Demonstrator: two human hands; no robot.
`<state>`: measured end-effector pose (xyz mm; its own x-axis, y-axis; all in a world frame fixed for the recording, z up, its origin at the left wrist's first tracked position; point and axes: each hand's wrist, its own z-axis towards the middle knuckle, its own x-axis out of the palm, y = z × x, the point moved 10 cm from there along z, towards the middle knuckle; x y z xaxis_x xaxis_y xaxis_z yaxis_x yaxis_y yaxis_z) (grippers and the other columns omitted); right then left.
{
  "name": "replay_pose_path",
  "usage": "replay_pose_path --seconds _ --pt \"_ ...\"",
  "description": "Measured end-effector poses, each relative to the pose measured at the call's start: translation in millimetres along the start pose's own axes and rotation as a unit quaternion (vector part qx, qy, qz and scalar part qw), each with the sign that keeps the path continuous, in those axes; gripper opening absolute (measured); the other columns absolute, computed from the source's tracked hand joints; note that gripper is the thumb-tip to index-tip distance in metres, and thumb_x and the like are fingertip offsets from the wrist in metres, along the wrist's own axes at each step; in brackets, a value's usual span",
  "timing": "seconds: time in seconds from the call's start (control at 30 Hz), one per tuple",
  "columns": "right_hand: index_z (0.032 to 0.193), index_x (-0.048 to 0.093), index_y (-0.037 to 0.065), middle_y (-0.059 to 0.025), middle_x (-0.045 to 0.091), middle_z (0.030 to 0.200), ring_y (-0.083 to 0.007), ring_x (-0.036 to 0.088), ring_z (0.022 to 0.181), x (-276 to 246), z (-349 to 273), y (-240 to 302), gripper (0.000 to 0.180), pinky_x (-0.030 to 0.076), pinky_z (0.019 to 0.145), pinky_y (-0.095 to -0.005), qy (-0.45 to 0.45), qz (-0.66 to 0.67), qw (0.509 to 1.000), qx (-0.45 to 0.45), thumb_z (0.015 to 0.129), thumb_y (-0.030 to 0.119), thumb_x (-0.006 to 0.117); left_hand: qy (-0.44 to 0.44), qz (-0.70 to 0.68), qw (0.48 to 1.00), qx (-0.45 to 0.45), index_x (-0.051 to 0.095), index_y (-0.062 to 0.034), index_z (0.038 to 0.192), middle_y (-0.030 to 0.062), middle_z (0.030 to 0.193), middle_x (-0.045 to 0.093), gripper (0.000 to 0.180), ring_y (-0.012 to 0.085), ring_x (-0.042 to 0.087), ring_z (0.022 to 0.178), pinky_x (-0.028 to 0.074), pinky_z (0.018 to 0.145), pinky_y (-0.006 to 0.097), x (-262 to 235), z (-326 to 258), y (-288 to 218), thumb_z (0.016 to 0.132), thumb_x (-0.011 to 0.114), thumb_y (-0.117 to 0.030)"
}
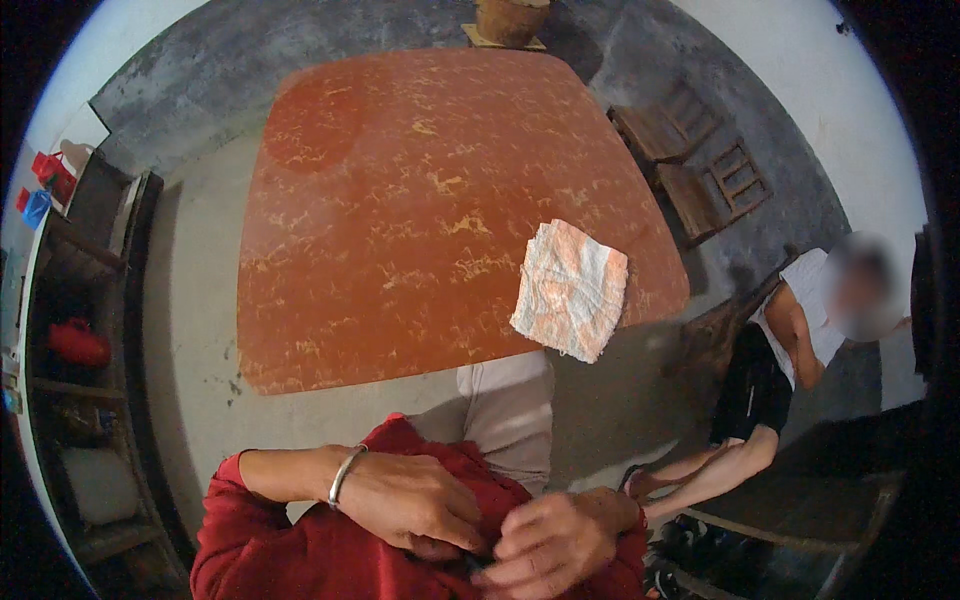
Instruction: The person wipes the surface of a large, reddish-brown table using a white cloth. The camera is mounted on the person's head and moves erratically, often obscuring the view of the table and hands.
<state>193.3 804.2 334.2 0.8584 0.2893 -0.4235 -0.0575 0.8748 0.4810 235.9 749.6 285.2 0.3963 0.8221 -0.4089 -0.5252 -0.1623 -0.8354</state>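
In front of my red top, both hands meet close to my body. My left hand, with a silver bangle at the wrist, is closed with its fingers bent down against the top. Opposite it, my right hand is closed too, its fingers curled toward the left ones. Something small and dark lies between the fingertips, too hidden to name. A folded white and orange towel rests on the near right part of the reddish-brown table, its lower corner past the edge.
Two wooden chairs stand beyond the table's right side. At the right, a person in a white top and black shorts sits near the wall. Dark shelving with a red item runs along the left. A wooden bucket is at the back.
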Motion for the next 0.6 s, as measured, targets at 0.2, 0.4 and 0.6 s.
replay_pose_path --seconds 0.2,0.4,0.6 --pt "0.108 0.071 0.010 -0.0029 0.065 0.100 -0.0166 0.053 0.065 2.8 -2.7 16.5 0.017 0.042 0.053 -0.0302 0.035 0.022 0.994 0.101 0.093 0.012 0.063 -0.071 0.167 0.983 0.020 0.062 0.0011 0.106 0.0082 0.083 0.057 0.030 0.0225 0.062 0.078 0.051 0.059 0.036 -0.2 14.2 -8.1 0.081 0.062 -0.015" --pt "0.102 0.064 0.004 -0.0066 0.056 0.086 -0.0189 0.052 0.063 13.0 -15.8 22.5 0.015 0.040 0.052 -0.0328 0.084 0.038 0.992 0.091 0.090 0.012 0.063 -0.073 0.188 0.979 -0.007 0.059 -0.0012 0.095 0.0094 0.081 0.056 0.020 0.0249 0.061 0.075 0.050 0.057 0.038 14.3 21.3 8.5 0.082 0.062 -0.016" --pt "0.106 0.064 -0.001 -0.0124 0.065 0.095 -0.0196 0.050 0.061 -3.4 -32.5 19.0 0.019 0.039 0.051 -0.0313 0.027 0.029 0.997 0.069 0.091 0.011 0.062 -0.074 0.178 0.981 -0.025 0.064 0.0018 0.105 0.0086 0.083 0.061 0.027 0.0235 0.063 0.071 0.052 0.055 0.036 12.7 19.9 11.4 0.085 0.066 -0.016"
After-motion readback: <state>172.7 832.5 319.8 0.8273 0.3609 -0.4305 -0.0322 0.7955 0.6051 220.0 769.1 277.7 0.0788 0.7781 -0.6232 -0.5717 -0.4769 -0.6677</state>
